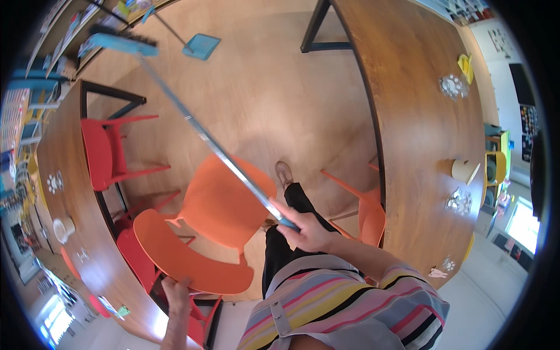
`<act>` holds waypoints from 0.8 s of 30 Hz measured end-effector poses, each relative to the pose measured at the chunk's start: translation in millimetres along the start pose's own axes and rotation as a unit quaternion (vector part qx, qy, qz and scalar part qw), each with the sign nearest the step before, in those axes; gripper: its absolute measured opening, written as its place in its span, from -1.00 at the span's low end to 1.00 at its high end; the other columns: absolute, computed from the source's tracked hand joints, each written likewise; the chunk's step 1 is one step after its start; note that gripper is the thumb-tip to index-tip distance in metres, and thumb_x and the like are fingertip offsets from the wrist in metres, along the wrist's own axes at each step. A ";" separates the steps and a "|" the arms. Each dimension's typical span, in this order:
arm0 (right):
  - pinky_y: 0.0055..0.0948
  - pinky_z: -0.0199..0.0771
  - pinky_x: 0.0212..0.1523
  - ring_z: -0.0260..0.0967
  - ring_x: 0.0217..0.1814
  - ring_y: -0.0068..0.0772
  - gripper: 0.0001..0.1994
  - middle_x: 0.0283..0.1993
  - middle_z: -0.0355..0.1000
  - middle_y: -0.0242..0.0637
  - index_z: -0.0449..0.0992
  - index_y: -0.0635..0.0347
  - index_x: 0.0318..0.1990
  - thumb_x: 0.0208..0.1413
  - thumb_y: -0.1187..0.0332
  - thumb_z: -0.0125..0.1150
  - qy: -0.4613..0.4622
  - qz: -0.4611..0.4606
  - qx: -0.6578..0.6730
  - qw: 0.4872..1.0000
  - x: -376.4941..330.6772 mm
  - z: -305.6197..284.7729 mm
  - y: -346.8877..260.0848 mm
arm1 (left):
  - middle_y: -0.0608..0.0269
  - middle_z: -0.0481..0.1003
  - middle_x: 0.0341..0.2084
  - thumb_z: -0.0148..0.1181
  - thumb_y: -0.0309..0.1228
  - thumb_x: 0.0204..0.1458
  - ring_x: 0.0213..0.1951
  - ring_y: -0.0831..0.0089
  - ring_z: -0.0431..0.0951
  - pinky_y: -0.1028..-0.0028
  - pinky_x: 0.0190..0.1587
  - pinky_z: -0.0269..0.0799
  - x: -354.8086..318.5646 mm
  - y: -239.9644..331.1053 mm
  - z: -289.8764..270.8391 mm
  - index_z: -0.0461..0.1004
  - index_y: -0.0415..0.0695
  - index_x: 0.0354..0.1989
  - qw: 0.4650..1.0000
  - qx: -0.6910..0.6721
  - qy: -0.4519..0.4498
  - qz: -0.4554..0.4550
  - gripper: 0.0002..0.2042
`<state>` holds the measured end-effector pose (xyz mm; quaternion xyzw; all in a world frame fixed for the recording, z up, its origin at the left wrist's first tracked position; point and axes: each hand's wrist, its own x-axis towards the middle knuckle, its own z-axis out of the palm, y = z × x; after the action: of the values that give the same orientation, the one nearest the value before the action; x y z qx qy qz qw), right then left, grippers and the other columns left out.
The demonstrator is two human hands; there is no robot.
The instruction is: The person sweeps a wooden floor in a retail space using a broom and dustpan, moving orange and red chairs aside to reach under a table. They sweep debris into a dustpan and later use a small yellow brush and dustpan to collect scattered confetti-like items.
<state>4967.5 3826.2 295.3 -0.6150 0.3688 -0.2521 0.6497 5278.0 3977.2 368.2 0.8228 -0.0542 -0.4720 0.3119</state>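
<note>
Fingers clamp 1 broom in right hand, 1 orange chair in left hand.

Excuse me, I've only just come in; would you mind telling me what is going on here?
A person stands between two tables, holding a broom in the right hand, its head pointing away toward the upper left of the view. The left hand is at the backrest of an orange chair, which stands beside the left table. A blue dustpan is farther off, apart from the broom.
</note>
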 end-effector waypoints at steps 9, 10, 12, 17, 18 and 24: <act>-0.53 0.31 -0.09 0.34 -0.14 -0.36 -0.38 0.19 0.22 -0.15 -0.02 0.07 0.31 0.08 0.55 0.00 -0.008 -0.115 0.077 0.990 53.6 -47.6 -33.5 | 0.14 0.47 -0.49 0.02 -0.60 -0.05 -0.53 0.41 0.52 0.45 -0.57 0.51 39.0 68.8 218.5 0.42 -0.41 -0.33 0.983 -0.017 -0.136 0.125 -0.86; -0.48 0.31 -0.10 0.30 -0.16 -0.35 -0.38 0.00 0.34 -0.15 -0.01 0.09 0.31 0.08 0.54 0.01 -0.001 -0.124 0.077 0.989 60.4 -55.6 -36.4 | 0.15 0.46 -0.47 0.01 -0.60 -0.05 -0.53 0.43 0.52 0.45 -0.58 0.54 56.4 68.2 236.2 0.41 -0.41 -0.32 0.963 0.016 -0.185 0.197 -0.86; -0.45 0.33 -0.18 0.29 -0.26 -0.33 -0.38 -0.19 0.35 -0.17 -0.01 0.09 0.31 0.07 0.54 0.02 -0.002 -0.100 0.033 0.994 64.5 -73.1 -35.9 | 0.21 0.46 -0.53 0.01 -0.57 -0.06 -0.57 0.49 0.48 0.53 -0.63 0.45 87.9 68.9 291.9 0.44 -0.34 -0.35 0.950 -0.041 -0.184 0.250 -0.87; -0.55 0.35 -0.41 0.31 -0.47 -0.49 -0.38 -0.43 0.36 -0.25 -0.03 0.20 0.31 0.08 0.56 0.01 0.021 -0.072 0.050 0.996 68.3 -117.3 -38.9 | 0.17 0.45 -0.61 -0.01 -0.63 -0.11 -0.58 0.45 0.52 0.48 -0.65 0.50 114.9 139.6 410.7 0.43 -0.36 -0.37 0.937 0.011 -0.286 0.201 -0.86; -0.55 0.35 -0.43 0.30 -0.50 -0.50 -0.38 -0.45 0.35 -0.26 -0.04 0.21 0.31 0.08 0.56 0.01 0.051 -0.088 0.044 0.994 68.1 -122.5 -30.4 | 0.16 0.45 -0.61 -0.01 -0.63 -0.12 -0.57 0.40 0.54 0.46 -0.65 0.53 129.6 140.5 438.6 0.43 -0.36 -0.36 0.929 0.025 -0.309 0.202 -0.86; -0.66 0.30 -0.39 0.24 -0.44 -0.65 -0.35 -0.38 0.36 -0.29 -0.02 0.24 0.30 0.03 0.63 0.04 0.131 -0.034 0.032 0.990 60.7 -157.9 -13.3 | 0.05 0.47 -0.58 0.01 -0.49 -0.02 -0.56 0.33 0.56 0.42 -0.65 0.53 142.5 155.2 576.3 0.41 -0.33 -0.28 0.917 0.057 -0.319 0.232 -0.82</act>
<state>4881.0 3680.4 302.7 -0.5683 0.4212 -0.3637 0.6061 4920.8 3532.1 142.6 0.6094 -0.3665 -0.6199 0.3317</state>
